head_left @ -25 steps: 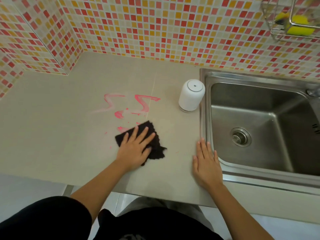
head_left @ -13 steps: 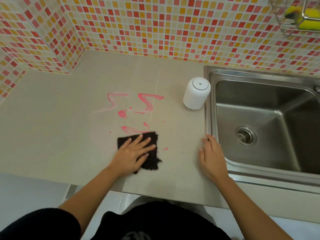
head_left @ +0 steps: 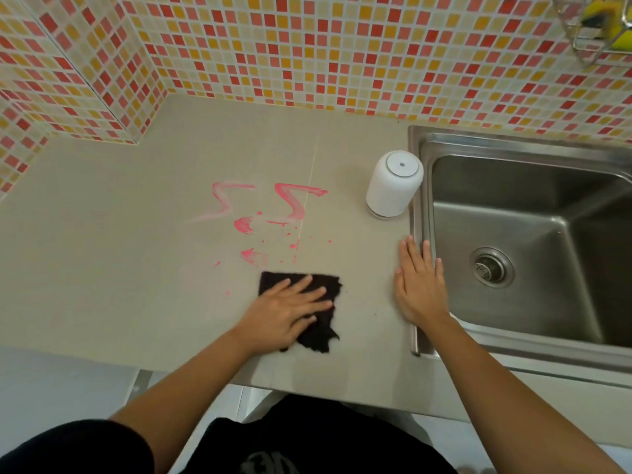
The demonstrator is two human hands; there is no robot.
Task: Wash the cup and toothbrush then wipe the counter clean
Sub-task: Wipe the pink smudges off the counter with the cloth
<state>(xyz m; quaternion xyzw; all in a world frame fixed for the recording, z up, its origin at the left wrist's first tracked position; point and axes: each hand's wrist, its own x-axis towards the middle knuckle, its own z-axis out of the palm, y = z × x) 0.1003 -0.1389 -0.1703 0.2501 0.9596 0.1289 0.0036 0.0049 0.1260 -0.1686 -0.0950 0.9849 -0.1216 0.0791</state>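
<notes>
- Left grip [head_left: 290,311]: we press it flat on a dark cloth [head_left: 319,336], fingers straight and spread, nothing curled around the fabric.
- We see the cloth lying on the beige bench [head_left: 119,251] near its front edge, its ragged lower corner sticking out past our palm.
- Pink smears [head_left: 294,203] mark the bench just beyond the cloth: two zigzag streaks, a few shorter dabs and scattered specks.
- We find the white cup [head_left: 393,186] standing upside down on the bench, just beside the sink's left rim and well apart from the cloth.
- Right grip [head_left: 419,289]: we rest it open and palm down at the bench's right end, fingers straight, their tips reaching the steel rim.
- We see the steel sink [head_left: 420,145] to the right, with a round drain [head_left: 491,267] in its floor.
- At the top right, a wire rack [head_left: 588,49] on the mosaic tile wall [head_left: 307,46] holds a yellow sponge [head_left: 622,39].
</notes>
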